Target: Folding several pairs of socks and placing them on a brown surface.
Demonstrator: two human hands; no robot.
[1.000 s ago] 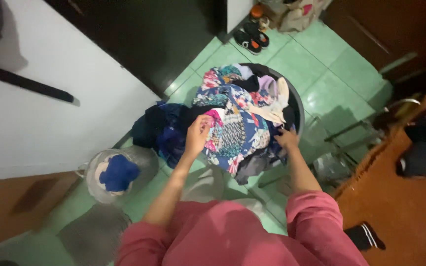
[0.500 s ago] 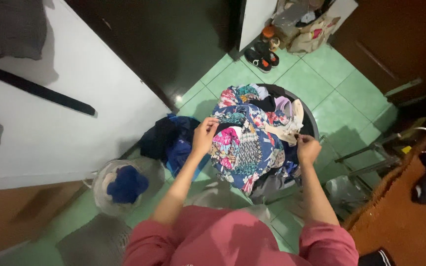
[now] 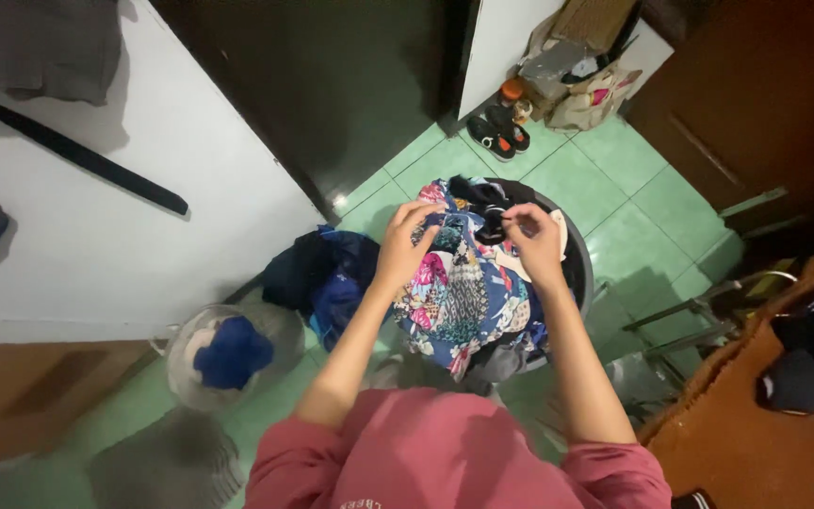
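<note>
A round dark basket point(image 3: 580, 269) on the green tiled floor is heaped with colourful patterned clothes point(image 3: 463, 292). Both my hands are raised over the heap. My left hand point(image 3: 405, 243) pinches a fold of the floral cloth at its left side. A small dark garment point(image 3: 490, 219) is gripped in my right hand point(image 3: 535, 240), and it is lifted a little above the pile. My pink sleeves show at the bottom.
A dark blue pile of clothes point(image 3: 324, 273) lies left of the basket. A small pale tub with a blue cloth point(image 3: 228, 353) stands at lower left. A white cabinet point(image 3: 96, 236) fills the left. Shoes point(image 3: 497, 132) and bags sit beyond; a metal rack point(image 3: 699, 311) stands right.
Both hands have risen and come together above the heap. My right hand moved from the basket's right rim to the top and now holds a dark piece.
</note>
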